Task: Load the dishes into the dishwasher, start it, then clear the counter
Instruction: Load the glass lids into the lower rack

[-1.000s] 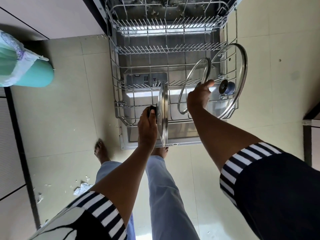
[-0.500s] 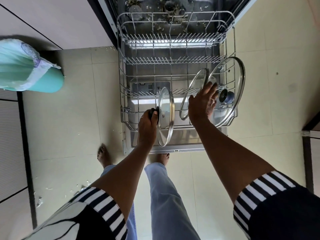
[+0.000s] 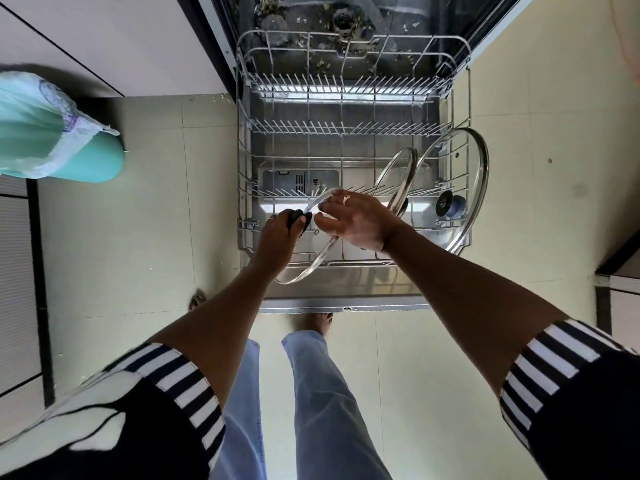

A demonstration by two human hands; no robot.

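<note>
The left hand (image 3: 280, 233) grips the lid (image 3: 313, 265) by its round black knob (image 3: 298, 218), fingers curled round it. The right hand (image 3: 353, 220) meets the lid's upper edge; its thumb and fingertips seem to pinch the rim, though the clear glass makes the exact contact hard to read. The lid is a glass disc in a thin metal band. It hangs tilted over the lower left part of the rack (image 3: 242, 150), at the frame's centre, apart from the tines.

The rack is a grey wire basket with rows of short upright tines, pulled out over the brushed steel door (image 3: 346, 289). On its right side two more glass lids stand on edge. The middle lid (image 3: 408, 178) leans just right of the right hand. The big lid (image 3: 464, 174), with a dark knob, stands against the rack's right wall. At the top of the frame the dark tub (image 3: 329, 15) is flecked with bits of debris.

In the upper left a teal bin (image 3: 86, 164) with a pale liner stands on the smooth cream floor tiles (image 3: 138, 220).
</note>
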